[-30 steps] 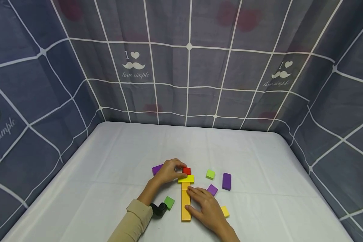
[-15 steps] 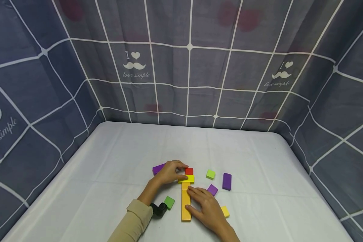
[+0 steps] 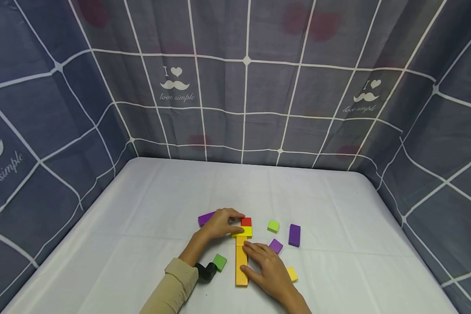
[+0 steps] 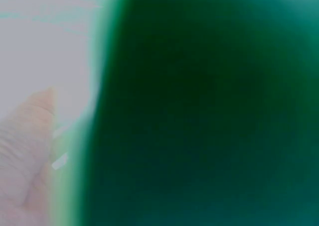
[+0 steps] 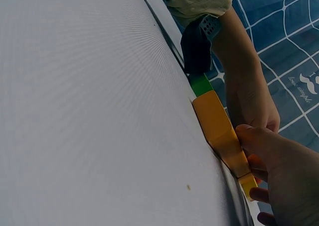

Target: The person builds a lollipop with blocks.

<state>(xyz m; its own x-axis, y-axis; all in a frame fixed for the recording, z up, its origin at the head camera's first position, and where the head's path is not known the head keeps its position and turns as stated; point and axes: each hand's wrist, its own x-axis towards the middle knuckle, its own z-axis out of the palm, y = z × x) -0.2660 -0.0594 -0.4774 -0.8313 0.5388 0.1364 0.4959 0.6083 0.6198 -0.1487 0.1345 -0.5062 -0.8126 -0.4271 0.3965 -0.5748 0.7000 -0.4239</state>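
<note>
In the head view my left hand [image 3: 221,223] curls its index finger and thumb about a small red block [image 3: 246,221], index tip at its far edge, thumb at its near side over a yellow block [image 3: 247,231]. The red block sits against the yellow one's far side, near its right end. Below them runs a long orange block [image 3: 241,270] with a short orange piece [image 3: 241,241] at its top. My right hand [image 3: 270,270] rests along the long block's right side, touching it with thumb and fingertips; the right wrist view shows this thumb on the orange block's edge [image 5: 222,131].
Around lie a green block [image 3: 220,262] by the black wrist camera [image 3: 206,272], a light green block [image 3: 273,226], a dark purple block [image 3: 294,235], a purple block [image 3: 275,246], another purple block [image 3: 206,218] behind the left hand, and a yellow block [image 3: 292,274]. A dark shape fills most of the left wrist view.
The red block has slid right along the yellow block's far side, to about its right end. My left hand has shifted slightly right with it; the right hand stays put.
</note>
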